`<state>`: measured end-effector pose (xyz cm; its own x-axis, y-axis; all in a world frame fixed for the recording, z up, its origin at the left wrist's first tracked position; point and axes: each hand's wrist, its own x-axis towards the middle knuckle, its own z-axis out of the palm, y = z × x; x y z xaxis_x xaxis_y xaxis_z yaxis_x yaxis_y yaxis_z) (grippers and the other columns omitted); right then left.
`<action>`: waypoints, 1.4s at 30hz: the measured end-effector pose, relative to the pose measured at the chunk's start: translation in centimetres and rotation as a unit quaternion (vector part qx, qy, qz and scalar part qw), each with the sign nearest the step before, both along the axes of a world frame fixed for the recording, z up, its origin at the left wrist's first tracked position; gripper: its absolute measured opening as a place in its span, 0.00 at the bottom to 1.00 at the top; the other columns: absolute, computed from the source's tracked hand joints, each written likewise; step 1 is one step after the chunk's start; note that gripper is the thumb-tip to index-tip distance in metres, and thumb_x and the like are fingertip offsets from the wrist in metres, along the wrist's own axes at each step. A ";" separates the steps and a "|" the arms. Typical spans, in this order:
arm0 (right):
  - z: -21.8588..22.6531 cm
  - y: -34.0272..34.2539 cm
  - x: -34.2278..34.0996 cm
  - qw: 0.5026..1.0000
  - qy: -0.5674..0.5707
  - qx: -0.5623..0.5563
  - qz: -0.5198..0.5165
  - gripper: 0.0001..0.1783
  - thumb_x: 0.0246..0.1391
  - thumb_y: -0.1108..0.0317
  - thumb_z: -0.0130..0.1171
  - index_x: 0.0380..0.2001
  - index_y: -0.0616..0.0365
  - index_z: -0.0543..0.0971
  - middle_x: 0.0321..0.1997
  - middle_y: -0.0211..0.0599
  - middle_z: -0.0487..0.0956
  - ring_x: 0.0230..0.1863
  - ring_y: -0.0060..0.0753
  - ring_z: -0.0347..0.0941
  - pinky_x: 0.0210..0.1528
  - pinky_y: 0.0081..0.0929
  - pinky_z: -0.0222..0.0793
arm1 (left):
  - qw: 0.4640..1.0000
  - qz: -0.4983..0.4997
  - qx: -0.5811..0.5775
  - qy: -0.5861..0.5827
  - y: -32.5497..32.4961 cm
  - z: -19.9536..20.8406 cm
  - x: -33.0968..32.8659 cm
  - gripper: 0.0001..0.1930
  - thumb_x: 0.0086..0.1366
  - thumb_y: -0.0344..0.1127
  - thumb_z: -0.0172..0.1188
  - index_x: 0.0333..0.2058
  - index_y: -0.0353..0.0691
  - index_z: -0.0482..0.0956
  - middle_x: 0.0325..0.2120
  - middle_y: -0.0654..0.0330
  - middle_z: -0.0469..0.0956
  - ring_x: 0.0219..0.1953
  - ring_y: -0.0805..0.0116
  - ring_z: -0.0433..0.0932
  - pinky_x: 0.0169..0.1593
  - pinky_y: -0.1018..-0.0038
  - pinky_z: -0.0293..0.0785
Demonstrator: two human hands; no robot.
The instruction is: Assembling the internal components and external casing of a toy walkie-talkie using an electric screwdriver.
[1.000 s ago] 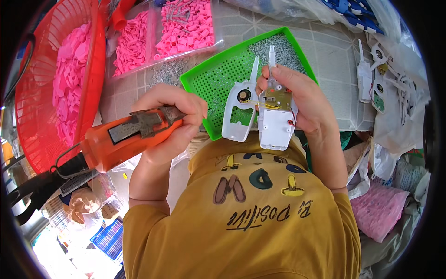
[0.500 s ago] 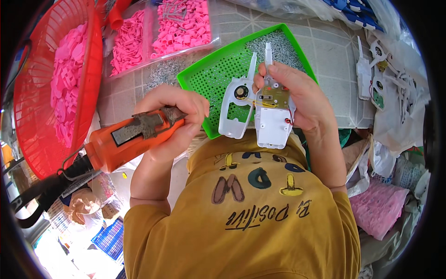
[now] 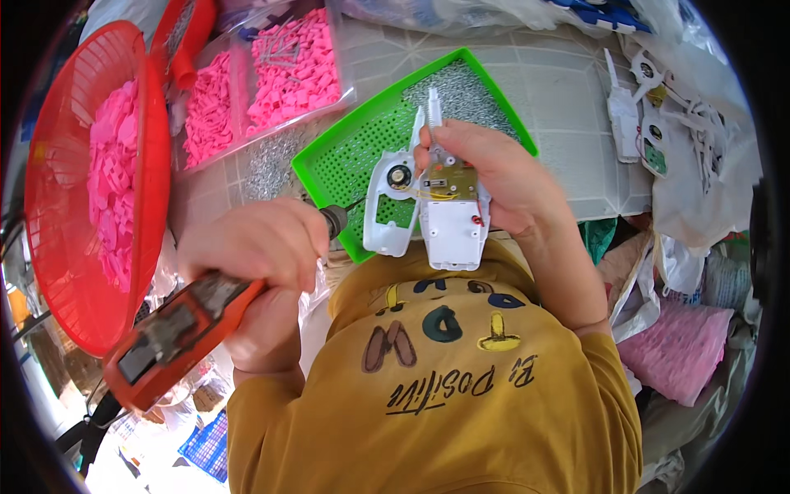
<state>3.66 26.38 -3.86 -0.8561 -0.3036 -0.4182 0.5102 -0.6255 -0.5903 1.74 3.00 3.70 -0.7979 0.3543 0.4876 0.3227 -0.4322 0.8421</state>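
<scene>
In my left hand, closed round its grip, is an orange electric screwdriver, slightly blurred. Its dark chuck and thin bit point toward the white casing. My right hand is closed on the upper end of a white plastic casing half. A brownish circuit board sits inside it, with yellow and red wires. Close to its left edge is the other white casing half, carrying a round black speaker. Both halves are over the near part of a green perforated tray.
Small screws lie in the tray's far corner. A red basket of pink pieces stands left. Clear containers of pink parts are at the back left. More white casing parts and a pink bundle lie right.
My left hand has drawn the screwdriver down and tilted it, bringing its chuck and bit into sight. The two casing halves are closer together. The whole view has shifted a little.
</scene>
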 end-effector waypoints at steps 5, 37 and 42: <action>0.2 -0.2 -0.2 1.000 -0.001 -0.012 0.003 0.11 0.67 0.63 0.49 0.43 0.60 0.74 0.38 0.34 0.77 0.38 0.26 0.76 0.40 0.25 0.76 | 0.997 -0.062 0.056 -0.006 2.7 0.5 -0.9 0.15 0.55 0.27 0.67 0.38 0.42 0.71 0.16 0.64 0.69 0.19 0.66 0.71 0.32 0.63 0.69; 1.3 0.0 0.1 1.000 -0.021 0.020 0.009 0.12 0.66 0.62 0.51 0.39 0.59 0.76 0.35 0.33 0.77 0.36 0.23 0.75 0.38 0.23 0.74 | 0.988 -0.122 -0.021 0.094 5.6 -0.2 -2.6 0.15 0.57 0.31 0.59 0.42 0.42 0.67 0.18 0.65 0.66 0.20 0.70 0.68 0.34 0.67 0.66; 0.9 0.0 0.0 1.000 -0.028 0.009 0.005 0.12 0.66 0.62 0.50 0.39 0.59 0.76 0.35 0.32 0.77 0.36 0.24 0.75 0.39 0.25 0.74 | 0.986 -0.127 -0.019 0.107 5.2 0.0 -2.7 0.15 0.57 0.30 0.59 0.42 0.42 0.67 0.18 0.65 0.67 0.20 0.71 0.68 0.34 0.67 0.66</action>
